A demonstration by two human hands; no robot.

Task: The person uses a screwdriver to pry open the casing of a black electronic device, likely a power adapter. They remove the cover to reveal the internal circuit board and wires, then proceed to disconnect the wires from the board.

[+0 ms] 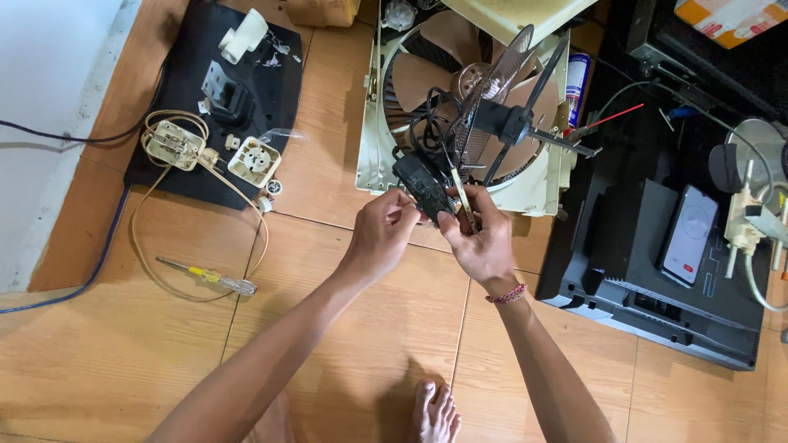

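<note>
1. Left hand (382, 234), reaching up from 7 o'clock, pinches the black switch box (421, 187)
2. Right hand (484, 242), from 5 o'clock, grips the box's right end
3. The box, dark with black wires attached, sits just below the cream fan housing (373, 123) at 12 o'clock
</note>
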